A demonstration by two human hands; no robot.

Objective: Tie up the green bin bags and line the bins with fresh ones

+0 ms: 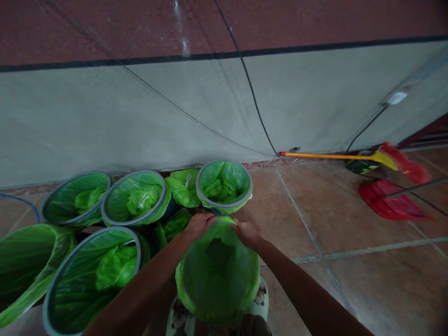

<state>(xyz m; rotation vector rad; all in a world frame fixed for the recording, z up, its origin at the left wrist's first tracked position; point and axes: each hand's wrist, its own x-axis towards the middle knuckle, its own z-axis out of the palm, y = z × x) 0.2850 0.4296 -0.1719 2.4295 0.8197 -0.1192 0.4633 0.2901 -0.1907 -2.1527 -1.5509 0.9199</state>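
Note:
Between my feet stands a round bin lined with a green plastic bag point(217, 298), its mouth facing up toward me. The bag is folded out over the rim. My left hand point(200, 226) is closed on the bag's edge at the far left of the rim. On the far right of the same rim, my right hand point(248, 232) pinches the bag's edge, thumb and fingers together. Just beyond my hands is a bin with a grey ring point(224, 203), lined in green with a crumpled green bag inside. The lower part of the bin I hold is hidden.
Several more green-lined bins point(159, 182) stand to the left, some with grey rings and bunched bags inside. A tied green bag point(185, 186) lies by the wall. On the tiled floor at right are a broom point(329, 156) and a red dustpan point(388, 200). Cables hang down the wall.

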